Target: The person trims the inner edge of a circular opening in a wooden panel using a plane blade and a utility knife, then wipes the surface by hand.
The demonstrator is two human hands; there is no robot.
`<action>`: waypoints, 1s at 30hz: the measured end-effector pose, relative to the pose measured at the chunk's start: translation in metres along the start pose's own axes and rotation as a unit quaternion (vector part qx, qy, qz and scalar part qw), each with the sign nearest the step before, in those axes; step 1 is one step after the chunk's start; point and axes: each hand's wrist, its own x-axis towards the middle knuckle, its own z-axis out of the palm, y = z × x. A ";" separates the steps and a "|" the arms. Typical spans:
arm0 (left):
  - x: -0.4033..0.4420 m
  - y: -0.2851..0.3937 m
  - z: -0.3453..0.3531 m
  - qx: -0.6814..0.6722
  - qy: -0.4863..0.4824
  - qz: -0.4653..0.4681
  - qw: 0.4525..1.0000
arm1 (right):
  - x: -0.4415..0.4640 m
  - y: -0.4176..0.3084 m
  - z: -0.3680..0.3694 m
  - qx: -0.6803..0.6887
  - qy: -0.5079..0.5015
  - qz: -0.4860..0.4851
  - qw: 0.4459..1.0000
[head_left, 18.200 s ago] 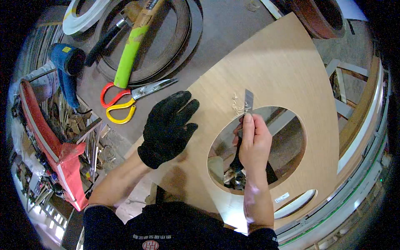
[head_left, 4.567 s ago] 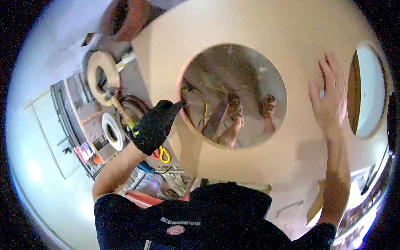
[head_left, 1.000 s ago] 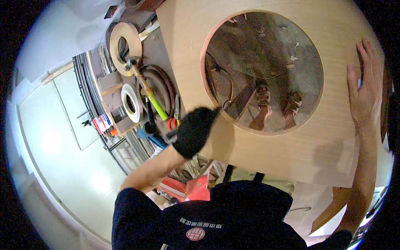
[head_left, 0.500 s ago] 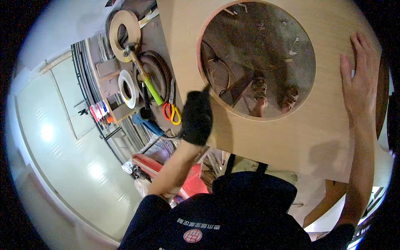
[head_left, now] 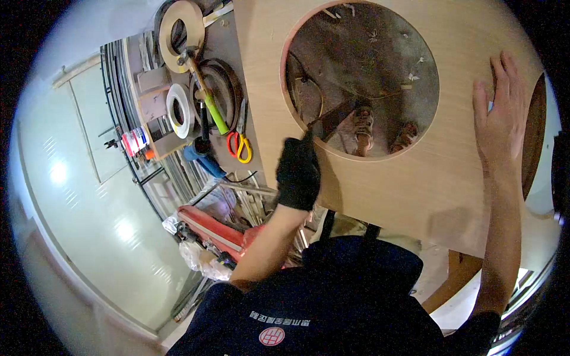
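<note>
My left hand [head_left: 298, 173], in a black glove, is closed at the lower-left rim of the round hole in the pale wooden board [head_left: 380, 184]. Something small and dark shows at its fingertips against the rim, too hidden to name. My right hand [head_left: 503, 121] is bare and lies on the board right of the hole, fingers spread. A small pale label shows between its thumb and index finger. Through the hole two sandalled feet are visible on the floor.
Left of the board lie red-and-yellow scissors [head_left: 239, 145], a hammer with a green grip [head_left: 218, 120], a white roll [head_left: 180, 111], a tan roll [head_left: 181, 29], dark coiled strip [head_left: 228, 77] and a blue tool [head_left: 203, 161]. Below is a red object [head_left: 211, 228].
My left hand has moved a little along the rim toward its lower side. My right hand stays flat on the board. The blade my right hand held much earlier is no longer in it.
</note>
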 end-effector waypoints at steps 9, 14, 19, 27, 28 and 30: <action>-0.016 0.056 -0.019 -0.316 -0.011 -0.067 0.946 | 0.001 0.000 -0.007 -0.025 -0.043 0.006 0.999; -0.055 -0.023 -0.028 -0.276 -0.035 -0.121 0.953 | -0.001 -0.010 -0.014 0.051 -0.051 0.011 0.997; -0.114 -0.059 -0.018 -0.401 -0.032 -0.306 0.863 | 0.001 -0.143 -0.032 0.349 -0.217 0.103 0.906; -0.150 -0.117 -0.027 -0.363 0.027 -0.241 0.899 | 0.029 -0.366 0.088 0.508 -0.135 0.087 0.846; -0.152 -0.128 -0.027 -0.349 0.030 -0.237 0.906 | 0.011 -0.367 0.075 0.478 -0.149 0.042 0.865; -0.155 -0.143 -0.024 -0.326 0.034 -0.229 0.917 | -0.027 -0.357 0.050 0.388 -0.207 -0.070 0.895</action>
